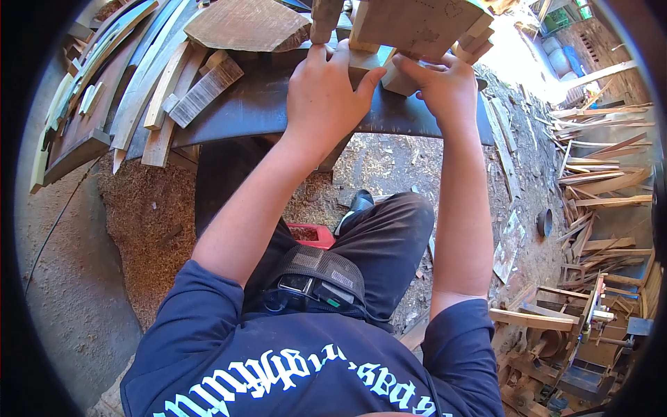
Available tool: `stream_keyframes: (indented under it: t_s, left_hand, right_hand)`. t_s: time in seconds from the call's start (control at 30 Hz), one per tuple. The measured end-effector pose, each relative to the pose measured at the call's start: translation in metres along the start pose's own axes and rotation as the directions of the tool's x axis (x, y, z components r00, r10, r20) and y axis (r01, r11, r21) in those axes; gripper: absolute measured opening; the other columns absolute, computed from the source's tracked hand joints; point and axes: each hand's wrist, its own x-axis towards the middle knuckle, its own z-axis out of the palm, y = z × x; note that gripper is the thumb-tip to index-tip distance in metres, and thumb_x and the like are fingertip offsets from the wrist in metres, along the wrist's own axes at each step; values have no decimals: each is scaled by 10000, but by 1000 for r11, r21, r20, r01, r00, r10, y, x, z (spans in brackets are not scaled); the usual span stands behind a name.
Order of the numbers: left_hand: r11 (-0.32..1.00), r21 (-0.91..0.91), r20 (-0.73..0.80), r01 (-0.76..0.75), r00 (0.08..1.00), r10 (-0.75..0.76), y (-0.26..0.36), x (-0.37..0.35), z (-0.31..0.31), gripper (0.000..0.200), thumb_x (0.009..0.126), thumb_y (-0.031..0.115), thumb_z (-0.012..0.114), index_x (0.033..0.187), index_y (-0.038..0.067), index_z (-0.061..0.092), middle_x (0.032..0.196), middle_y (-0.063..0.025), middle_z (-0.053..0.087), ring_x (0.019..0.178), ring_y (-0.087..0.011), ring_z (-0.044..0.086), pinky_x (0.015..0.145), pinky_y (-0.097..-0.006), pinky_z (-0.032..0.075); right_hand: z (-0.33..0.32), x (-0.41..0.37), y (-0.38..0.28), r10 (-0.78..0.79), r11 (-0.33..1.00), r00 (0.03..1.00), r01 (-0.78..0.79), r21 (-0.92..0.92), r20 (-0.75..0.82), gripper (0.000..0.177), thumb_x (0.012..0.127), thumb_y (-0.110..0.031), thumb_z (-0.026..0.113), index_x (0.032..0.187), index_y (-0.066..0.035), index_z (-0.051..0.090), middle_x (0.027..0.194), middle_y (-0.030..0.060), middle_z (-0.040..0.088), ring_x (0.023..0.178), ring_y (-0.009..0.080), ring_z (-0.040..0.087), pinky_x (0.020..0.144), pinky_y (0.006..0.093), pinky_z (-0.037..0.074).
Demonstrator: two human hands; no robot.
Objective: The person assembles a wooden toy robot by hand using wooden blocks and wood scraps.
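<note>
My left hand lies over the front of the dark work surface, with its thumb stretched out to the right. Its fingertips reach up against an upright wooden piece, beside a pale wood block. My right hand is bent around the lower edge of a wooden assembly with a broad board face. Thumb and fingers of that hand close near a small wood block under the board. The far side of the assembly and some fingertips are hidden.
Left on the dark work surface lie a thick wood slab, a grey-faced block and several long strips. Offcuts pile up at right, above a machine. A red container sits on the sawdust-strewn floor.
</note>
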Motion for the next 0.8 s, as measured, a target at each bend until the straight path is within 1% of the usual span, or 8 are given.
stream_keyframes:
  t_s: [0.03, 0.13, 0.23, 0.33, 0.43, 0.53, 0.63, 0.8]
  left_hand:
    - [1000, -9, 12, 9, 1000, -9, 1, 0, -1, 698, 942, 549, 743, 1332, -27, 696, 1159, -245, 691, 1040, -407, 725, 884, -471, 584]
    - [999, -29, 39, 33, 999, -32, 3, -1, -5, 696, 946, 540, 739, 1350, -24, 685, 1175, -248, 687, 1054, -410, 724, 901, -472, 583]
    - [998, -46, 38, 30, 999, -29, 3, 0, -4, 696, 948, 533, 737, 1363, -22, 675, 1182, -250, 684, 1066, -413, 722, 912, -471, 584]
    - [998, -52, 23, 26, 999, -25, 3, -2, -3, 699, 948, 531, 736, 1366, -25, 671, 1186, -252, 682, 1075, -413, 721, 917, -469, 584]
    - [998, -48, 21, 27, 999, -26, 2, -2, -3, 702, 949, 531, 736, 1367, -29, 669, 1191, -253, 681, 1081, -412, 720, 917, -468, 583]
    - [999, -40, 26, 25, 999, -24, 3, -2, -4, 704, 949, 530, 737, 1367, -32, 668, 1194, -254, 680, 1079, -412, 719, 913, -468, 582]
    - [999, -29, 29, 27, 999, -26, 4, -2, -4, 705, 949, 532, 738, 1362, -35, 671, 1191, -254, 679, 1073, -413, 719, 907, -470, 582]
    - [1000, -8, 11, 18, 1000, -18, 4, -3, -2, 712, 950, 539, 736, 1355, -44, 672, 1164, -254, 678, 1052, -414, 723, 891, -471, 586]
  right_hand:
    - [-1, 1, 0, -3, 1000, 1000, 3, 5, 19, 640, 749, -418, 935, 1182, 27, 778, 1067, 174, 791, 872, 197, 772, 704, 305, 626]
    - [2, 3, 4, 14, 999, 1000, -14, 29, 5, 649, 756, -402, 933, 1197, 44, 766, 1090, 192, 788, 887, 198, 774, 695, 305, 628]
    - [9, -8, 3, -1, 999, 999, 3, 47, -41, 722, 758, -457, 920, 1228, 64, 749, 1103, 217, 782, 942, 221, 773, 768, 341, 627]
    - [21, -17, 6, -33, 998, 978, 20, -64, -205, 589, 776, -435, 870, 1138, 23, 795, 1022, 229, 794, 982, 339, 779, 908, 422, 580]
    - [24, -27, -3, -147, 986, 962, 123, -115, -229, 595, 791, -438, 853, 1108, 61, 781, 975, 237, 791, 956, 370, 775, 894, 427, 580]
    - [23, -29, -3, -206, 975, 958, 184, -121, -201, 587, 805, -447, 839, 1089, 63, 779, 975, 236, 791, 937, 369, 778, 876, 426, 584]
    - [28, -28, 2, -132, 986, 980, 115, -118, -147, 570, 812, -454, 829, 1072, 52, 787, 976, 222, 798, 929, 345, 786, 861, 420, 588]
    - [17, -26, -5, -18, 1000, 997, 17, -24, -71, 547, 804, -454, 834, 1059, 28, 800, 959, 190, 808, 933, 316, 792, 859, 411, 589]
